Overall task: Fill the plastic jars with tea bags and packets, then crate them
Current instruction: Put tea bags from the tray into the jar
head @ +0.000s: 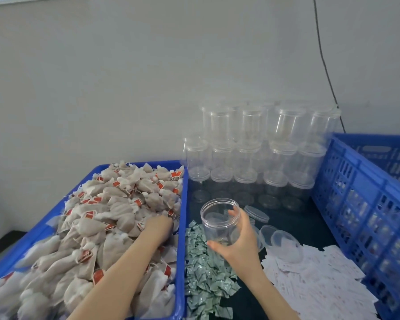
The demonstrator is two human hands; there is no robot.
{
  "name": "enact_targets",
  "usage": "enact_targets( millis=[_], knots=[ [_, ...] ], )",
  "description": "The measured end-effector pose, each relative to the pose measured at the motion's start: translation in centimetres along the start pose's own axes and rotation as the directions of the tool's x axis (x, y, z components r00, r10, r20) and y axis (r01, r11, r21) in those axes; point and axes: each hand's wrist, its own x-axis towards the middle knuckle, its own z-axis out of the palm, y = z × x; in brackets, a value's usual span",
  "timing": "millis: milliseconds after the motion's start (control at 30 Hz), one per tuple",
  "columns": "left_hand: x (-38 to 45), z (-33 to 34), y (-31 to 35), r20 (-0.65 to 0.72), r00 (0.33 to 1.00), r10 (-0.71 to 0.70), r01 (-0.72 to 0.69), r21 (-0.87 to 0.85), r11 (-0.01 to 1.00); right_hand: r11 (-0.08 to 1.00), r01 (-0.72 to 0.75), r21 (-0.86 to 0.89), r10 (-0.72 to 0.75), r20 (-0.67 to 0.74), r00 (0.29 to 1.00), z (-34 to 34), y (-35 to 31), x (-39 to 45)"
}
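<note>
My right hand (pixel 237 241) grips an open clear plastic jar (pixel 218 219), held above the table with its mouth tilted up and left; it looks empty. My left hand (pixel 158 224) reaches into a heap of beige tea bags (pixel 106 218) with red tags, its fingers buried among the bags, so its grasp is hidden. The bags fill a blue tray (pixel 183 227) on the left. A pile of small green packets (pixel 203 271) lies just right of the tray, under the jar.
Stacked clear jars with lids (pixel 256 153) stand against the wall. Loose clear lids (pixel 280 239) and white paper slips (pixel 314 278) lie to the right of my hand. A blue slatted crate (pixel 360 204) borders the right side.
</note>
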Motion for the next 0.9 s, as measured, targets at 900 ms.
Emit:
enact_targets(
  millis=[900],
  knots=[
    [-6.7,-7.0,0.3,-0.534,0.783,0.318,-0.594,-0.794,0.132,0.990,-0.034,-0.137,0.051,0.126,0.991,3.2,-0.3,0.2]
  ],
)
